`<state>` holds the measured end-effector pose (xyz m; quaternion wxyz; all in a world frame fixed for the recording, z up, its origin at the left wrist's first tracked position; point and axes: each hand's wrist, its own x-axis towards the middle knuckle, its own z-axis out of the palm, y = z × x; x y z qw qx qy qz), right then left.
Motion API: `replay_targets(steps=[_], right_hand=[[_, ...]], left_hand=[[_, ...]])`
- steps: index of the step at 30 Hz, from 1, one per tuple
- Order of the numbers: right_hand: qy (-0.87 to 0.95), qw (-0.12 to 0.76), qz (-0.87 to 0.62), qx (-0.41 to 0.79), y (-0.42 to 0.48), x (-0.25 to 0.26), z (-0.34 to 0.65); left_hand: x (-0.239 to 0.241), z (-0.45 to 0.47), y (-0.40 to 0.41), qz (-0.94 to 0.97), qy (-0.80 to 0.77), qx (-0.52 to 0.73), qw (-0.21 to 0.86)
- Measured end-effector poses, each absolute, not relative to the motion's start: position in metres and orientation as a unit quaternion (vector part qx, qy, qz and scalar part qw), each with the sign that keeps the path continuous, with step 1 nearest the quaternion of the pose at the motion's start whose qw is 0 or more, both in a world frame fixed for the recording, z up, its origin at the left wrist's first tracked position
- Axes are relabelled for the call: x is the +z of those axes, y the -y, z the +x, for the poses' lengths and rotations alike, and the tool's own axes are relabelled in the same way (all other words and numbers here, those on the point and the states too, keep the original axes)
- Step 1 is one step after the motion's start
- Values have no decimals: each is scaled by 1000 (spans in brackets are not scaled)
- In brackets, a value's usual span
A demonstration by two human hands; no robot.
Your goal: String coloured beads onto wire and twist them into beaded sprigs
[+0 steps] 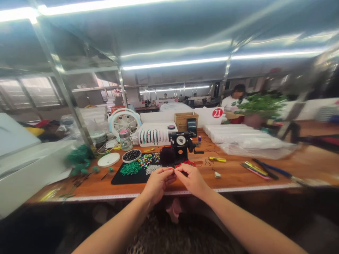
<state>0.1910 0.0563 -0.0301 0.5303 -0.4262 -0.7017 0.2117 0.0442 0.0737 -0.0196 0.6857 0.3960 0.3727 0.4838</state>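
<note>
My left hand (159,183) and my right hand (192,180) meet at the fingertips above the table's front edge. Both are closed in a pinch around something small, partly reddish, that I cannot make out. Just beyond them lies a black mat (120,179) bearing green tube-like pieces (130,168), multicoloured beads (145,160) and silvery beads (153,169). Red pieces (188,163) lie directly behind my right hand. A black hand-cranked machine with a round dial (181,140) stands behind the mat.
A bowl of black beads (131,156) and a white lid (108,159) sit left. Behind stand a fan (125,123), a glass jar (126,144) and a spool rack (153,137). Right are a yellow cutter (217,159), plastic-wrapped rolls (238,135) and pliers (278,170). A person (235,97) sits beyond.
</note>
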Motion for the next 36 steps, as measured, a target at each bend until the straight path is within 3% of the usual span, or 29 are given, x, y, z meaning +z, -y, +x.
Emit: replay_targets(steps=[11,19,24,28,33,36], right_hand=[[710,501,-437,234,-58,-29,193],[695,466,-442,323,-63,-25,202],[676,461,-433,379,-65,-25,203],[635,459,-441,437,-65,-27,206],[607,463,-435,478,-66,-26,207],[611,460,-432,477,-67,-26,206]], left_hand=[[-24,60,-83,419,-407,540,606],[-21,60,-84,460,-391,497,624],[-17,56,-83,547,-390,465,576],[-11,38,-81,638,-378,491,456],[-15,22,-79,886,-282,366,37],[-21,26,-77,897,-275,346,-5]])
